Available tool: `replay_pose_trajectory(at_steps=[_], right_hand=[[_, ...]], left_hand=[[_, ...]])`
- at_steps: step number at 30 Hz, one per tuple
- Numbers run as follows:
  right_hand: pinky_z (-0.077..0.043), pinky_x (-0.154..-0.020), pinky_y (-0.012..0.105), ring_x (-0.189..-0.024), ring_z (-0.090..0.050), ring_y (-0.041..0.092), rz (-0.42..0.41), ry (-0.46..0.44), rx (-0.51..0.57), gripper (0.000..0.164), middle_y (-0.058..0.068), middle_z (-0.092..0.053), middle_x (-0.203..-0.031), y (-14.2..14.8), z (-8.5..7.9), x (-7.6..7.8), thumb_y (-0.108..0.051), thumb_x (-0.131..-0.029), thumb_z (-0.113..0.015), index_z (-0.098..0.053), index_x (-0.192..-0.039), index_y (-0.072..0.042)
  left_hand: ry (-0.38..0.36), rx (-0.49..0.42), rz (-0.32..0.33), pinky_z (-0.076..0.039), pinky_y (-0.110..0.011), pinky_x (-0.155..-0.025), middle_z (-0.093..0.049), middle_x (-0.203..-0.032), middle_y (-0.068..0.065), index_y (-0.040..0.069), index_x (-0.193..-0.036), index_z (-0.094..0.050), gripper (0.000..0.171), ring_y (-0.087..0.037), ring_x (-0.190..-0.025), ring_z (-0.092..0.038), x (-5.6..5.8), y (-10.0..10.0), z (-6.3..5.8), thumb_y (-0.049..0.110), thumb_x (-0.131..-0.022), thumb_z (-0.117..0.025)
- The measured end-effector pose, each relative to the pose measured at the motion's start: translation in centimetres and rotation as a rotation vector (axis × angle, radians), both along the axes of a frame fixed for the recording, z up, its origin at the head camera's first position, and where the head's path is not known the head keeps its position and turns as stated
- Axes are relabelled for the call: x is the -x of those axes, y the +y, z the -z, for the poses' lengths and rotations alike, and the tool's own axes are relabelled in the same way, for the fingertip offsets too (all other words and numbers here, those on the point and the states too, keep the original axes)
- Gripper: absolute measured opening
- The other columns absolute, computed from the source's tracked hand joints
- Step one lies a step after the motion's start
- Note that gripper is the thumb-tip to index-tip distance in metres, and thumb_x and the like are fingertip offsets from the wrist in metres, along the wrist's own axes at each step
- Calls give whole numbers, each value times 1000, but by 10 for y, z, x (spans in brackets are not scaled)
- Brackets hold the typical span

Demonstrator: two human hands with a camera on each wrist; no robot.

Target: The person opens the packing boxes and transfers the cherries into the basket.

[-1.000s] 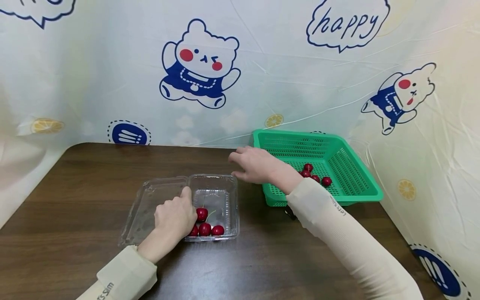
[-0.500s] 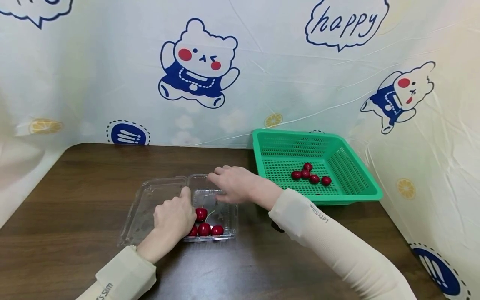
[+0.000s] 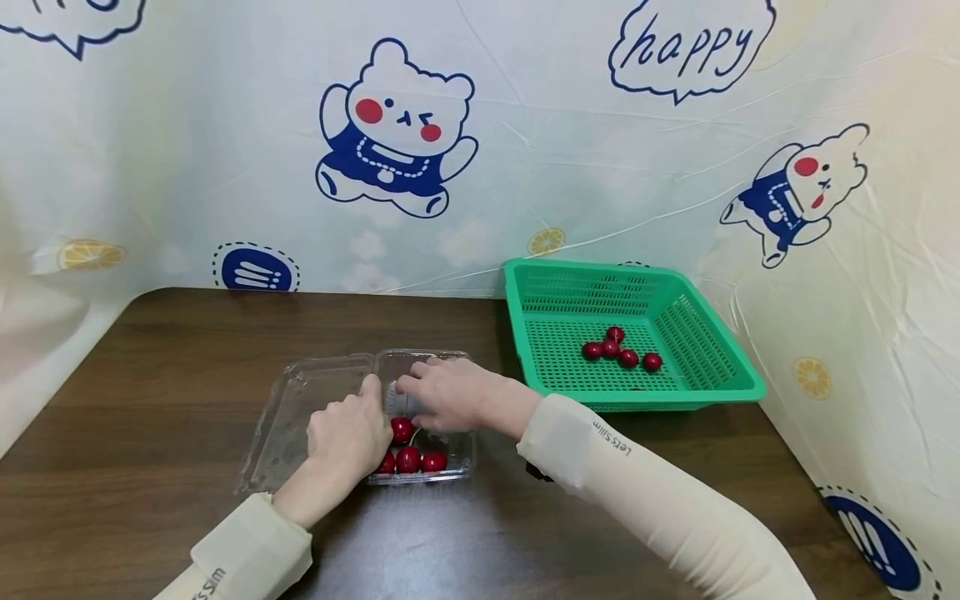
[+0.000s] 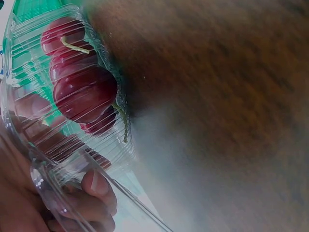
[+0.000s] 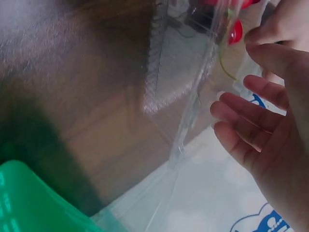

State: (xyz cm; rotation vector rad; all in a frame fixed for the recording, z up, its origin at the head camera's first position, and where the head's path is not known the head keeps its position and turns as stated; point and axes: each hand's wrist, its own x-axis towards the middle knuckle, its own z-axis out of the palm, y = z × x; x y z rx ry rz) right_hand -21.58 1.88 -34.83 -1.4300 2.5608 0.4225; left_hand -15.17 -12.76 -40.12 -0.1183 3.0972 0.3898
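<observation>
A clear plastic clamshell box [image 3: 462, 400] lies with its lid [image 3: 288, 417] folded out to the left. Several red cherries [image 3: 408, 459], some with green stems, sit in its near left part. My left hand [image 3: 350, 431] grips the box at the hinge side, its fingers curled against the plastic [image 4: 96, 195] in the left wrist view. Over the box's far part hovers my right hand [image 3: 453, 396]. The right wrist view shows its fingers [image 5: 241, 113] spread and loosely bent, with nothing between them. A cherry stem [image 5: 226, 66] shows beyond the box wall.
To the right, a green plastic basket [image 3: 705, 397] holds several more cherries [image 3: 628, 358]. Both stand on a dark wooden table [image 3: 187, 333]. A printed cloth [image 3: 525, 167] hangs behind and along the sides.
My right hand has moved left and nearer, from beside the basket to over the box. The left hand has kept its grip, and the cherries lie as before.
</observation>
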Motion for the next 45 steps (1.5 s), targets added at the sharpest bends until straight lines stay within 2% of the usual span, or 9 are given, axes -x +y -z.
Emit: replay_pose_trajectory(at_steps=[6, 10, 20, 25, 32, 37, 45], right_hand=[[-55, -81, 30, -101, -63, 15, -59, 45, -15, 36, -2, -64, -113, -4, 10, -4, -37, -95, -61, -56, -126, -19], [-54, -83, 31, -103, -64, 17, -76, 53, -24, 31, -2, -64, -116, -7, 16, -7, -36, -95, -61, -57, -121, -20], [-54, -89, 29, -112, -63, 14, -80, 51, -47, 32, -2, -64, -119, -12, 26, -10, -40, -96, -59, -57, -120, -19], [-56, -83, 30, -106, -66, 14, -88, 70, -8, 33, -2, -65, -114, -12, 29, -11, -44, -96, -58, -59, -117, -19], [-56, -73, 28, -93, -68, 12, -91, 143, 43, 38, -4, -67, -102, -14, 37, -14, -53, -95, -55, -63, -107, -18], [-57, -71, 30, -93, -68, 13, -78, 142, 53, 32, -3, -67, -102, -14, 39, -14, -47, -95, -59, -62, -108, -18], [-56, -72, 28, -88, -67, 14, -36, 61, 126, 19, 0, -64, -100, -13, 43, -15, -27, -92, -63, -62, -108, -15]], left_hand=[[-7, 2, 0, -43, -46, -47, -64, -70, -21, 4, -94, -43, 16, -37, -57, -62, 0, 0, 0, 16, -90, -52], [8, 2, -3, -44, -48, -48, -66, -73, -23, 4, -93, -43, 15, -40, -60, -64, 0, 0, 0, 15, -88, -52], [27, -6, -7, -43, -48, -47, -66, -72, -24, 4, -91, -44, 11, -42, -60, -64, 1, 1, 1, 13, -89, -50], [21, -5, -5, -43, -48, -47, -65, -71, -23, 4, -91, -43, 10, -41, -60, -64, 1, 1, 1, 12, -89, -49], [-5, -3, -4, -44, -48, -49, -66, -74, -23, 4, -93, -43, 13, -41, -63, -65, 1, 0, 0, 15, -90, -51], [6, -8, -6, -44, -49, -49, -67, -75, -24, 4, -92, -43, 12, -42, -63, -65, 1, 0, 1, 14, -90, -50], [20, -5, -5, -43, -49, -48, -65, -73, -24, 4, -91, -43, 10, -42, -61, -64, 1, 1, 2, 14, -92, -46]])
